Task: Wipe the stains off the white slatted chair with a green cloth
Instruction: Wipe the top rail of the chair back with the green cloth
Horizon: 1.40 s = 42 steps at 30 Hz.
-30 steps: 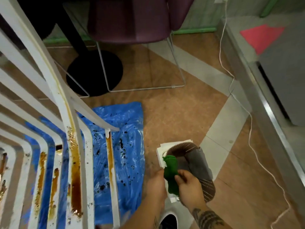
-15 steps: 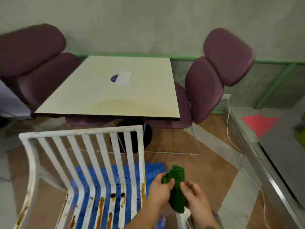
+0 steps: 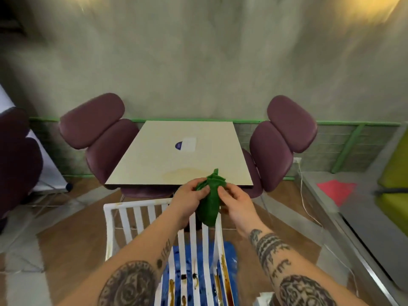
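The green cloth is bunched and hangs between both hands, above the top rail of the white slatted chair. My left hand grips its upper left part. My right hand pinches its right edge with fingers and thumb. The chair stands below my forearms, its back rail at the far end. Brown stains run down the slats near the bottom of the view and dot the rail. My arms hide part of the slats.
A blue plastic sheet lies on the floor under the chair. Just beyond stands a cream square table with purple padded chairs at left and right. A white cable runs along the floor at right beside a raised metal-edged platform.
The view has lifted from the floor to the table and wall. Both hands have risen with the cloth, from low beside the chair to above its top rail.
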Each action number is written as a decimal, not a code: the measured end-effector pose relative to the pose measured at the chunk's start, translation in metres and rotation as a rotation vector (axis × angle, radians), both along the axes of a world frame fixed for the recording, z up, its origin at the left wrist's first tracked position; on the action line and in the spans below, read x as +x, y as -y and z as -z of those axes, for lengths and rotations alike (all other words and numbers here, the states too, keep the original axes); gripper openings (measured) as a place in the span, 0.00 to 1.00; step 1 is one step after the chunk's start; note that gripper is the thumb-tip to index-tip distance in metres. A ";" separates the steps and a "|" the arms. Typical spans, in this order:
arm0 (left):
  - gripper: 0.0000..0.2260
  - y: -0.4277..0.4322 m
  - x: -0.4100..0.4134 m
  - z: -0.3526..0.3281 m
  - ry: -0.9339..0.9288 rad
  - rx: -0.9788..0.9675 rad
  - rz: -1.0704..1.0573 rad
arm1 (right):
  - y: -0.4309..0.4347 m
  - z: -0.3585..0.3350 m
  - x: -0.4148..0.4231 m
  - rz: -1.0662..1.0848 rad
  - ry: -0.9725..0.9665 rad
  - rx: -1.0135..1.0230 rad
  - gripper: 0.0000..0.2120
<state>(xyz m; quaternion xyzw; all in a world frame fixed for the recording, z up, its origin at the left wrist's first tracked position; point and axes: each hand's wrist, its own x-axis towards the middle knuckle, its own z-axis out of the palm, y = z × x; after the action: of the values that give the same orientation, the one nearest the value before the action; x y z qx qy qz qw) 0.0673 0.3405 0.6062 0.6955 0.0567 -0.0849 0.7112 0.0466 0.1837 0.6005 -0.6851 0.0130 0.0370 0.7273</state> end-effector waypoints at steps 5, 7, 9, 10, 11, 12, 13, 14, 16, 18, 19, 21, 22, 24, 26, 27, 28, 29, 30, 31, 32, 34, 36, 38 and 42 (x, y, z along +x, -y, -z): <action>0.10 -0.018 -0.012 -0.044 0.170 0.093 -0.110 | -0.007 -0.031 -0.006 0.052 0.133 -0.188 0.08; 0.12 -0.021 -0.017 -0.063 0.201 0.097 -0.193 | -0.004 -0.047 -0.007 0.028 0.111 -0.133 0.08; 0.14 -0.021 -0.022 -0.082 0.239 0.179 -0.206 | 0.003 -0.060 -0.006 0.016 0.135 -0.157 0.12; 0.13 -0.019 -0.025 -0.091 0.267 0.222 -0.187 | 0.007 -0.065 -0.005 -0.009 0.156 -0.173 0.13; 0.12 -0.017 -0.028 -0.099 0.304 0.260 -0.159 | 0.011 -0.071 -0.004 -0.062 0.151 -0.140 0.12; 0.12 -0.014 -0.031 -0.107 0.342 0.289 -0.119 | 0.013 -0.077 -0.003 -0.124 0.123 -0.055 0.14; 0.13 -0.010 -0.033 -0.115 0.369 0.302 -0.067 | 0.018 -0.082 -0.002 -0.194 0.081 0.058 0.22; 0.15 -0.006 -0.034 -0.123 0.388 0.299 -0.007 | 0.024 -0.088 0.000 -0.268 0.037 0.137 0.31; 0.20 0.002 -0.036 -0.139 0.410 0.330 0.119 | 0.034 -0.097 -0.001 -0.440 0.037 0.131 0.36; 0.24 0.009 -0.036 -0.151 0.426 0.394 0.155 | 0.041 -0.103 -0.002 -0.523 0.061 -0.006 0.25; 0.25 0.012 -0.035 -0.155 0.426 0.410 0.141 | 0.044 -0.106 -0.004 -0.502 0.064 -0.032 0.20; 0.26 0.015 -0.034 -0.157 0.370 0.287 0.104 | 0.050 -0.110 -0.003 -0.419 0.048 0.024 0.14; 0.26 0.017 -0.035 -0.155 0.287 0.134 0.107 | 0.053 -0.113 -0.003 -0.397 0.033 0.080 0.13; 0.25 0.018 -0.038 -0.143 0.062 -0.124 0.112 | 0.057 -0.120 -0.005 -0.376 -0.012 0.177 0.13; 0.23 0.018 -0.040 -0.125 -0.158 -0.216 0.150 | 0.063 -0.122 -0.004 -0.336 -0.038 0.206 0.12; 0.24 0.019 -0.041 -0.116 -0.260 -0.236 0.200 | 0.065 -0.123 -0.003 -0.320 -0.045 0.211 0.12; 0.27 0.022 -0.042 -0.107 -0.340 -0.247 0.242 | 0.068 -0.124 -0.001 -0.309 -0.050 0.216 0.12; 0.28 0.026 -0.042 -0.101 -0.376 -0.260 0.272 | 0.071 -0.123 0.001 -0.293 -0.056 0.224 0.12; 0.28 0.031 -0.044 -0.097 -0.365 -0.282 0.270 | 0.073 -0.122 0.002 -0.278 -0.063 0.226 0.13; 0.26 0.036 -0.044 -0.097 -0.323 -0.317 0.239 | 0.074 -0.122 0.004 -0.266 -0.069 0.225 0.13; 0.24 0.043 -0.044 -0.099 -0.261 -0.348 0.183 | 0.075 -0.119 0.007 -0.253 -0.078 0.226 0.13; 0.21 0.052 -0.040 -0.099 -0.130 -0.302 0.050 | 0.073 -0.114 0.013 -0.227 -0.095 0.204 0.14; 0.27 0.057 -0.038 -0.099 -0.048 -0.155 -0.065 | 0.070 -0.109 0.018 -0.175 -0.090 0.153 0.13; 0.32 0.056 -0.037 -0.100 0.005 -0.065 -0.223 | 0.065 -0.102 0.022 -0.134 -0.094 0.107 0.12; 0.25 0.044 -0.043 -0.102 0.075 0.024 -0.439 | 0.058 -0.087 0.025 -0.135 -0.129 0.054 0.12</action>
<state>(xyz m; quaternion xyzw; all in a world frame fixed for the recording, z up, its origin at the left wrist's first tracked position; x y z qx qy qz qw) 0.0246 0.2961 0.7083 0.6775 0.1813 0.0984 0.7060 0.0715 0.1253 0.6878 -0.6606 0.0128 0.1303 0.7392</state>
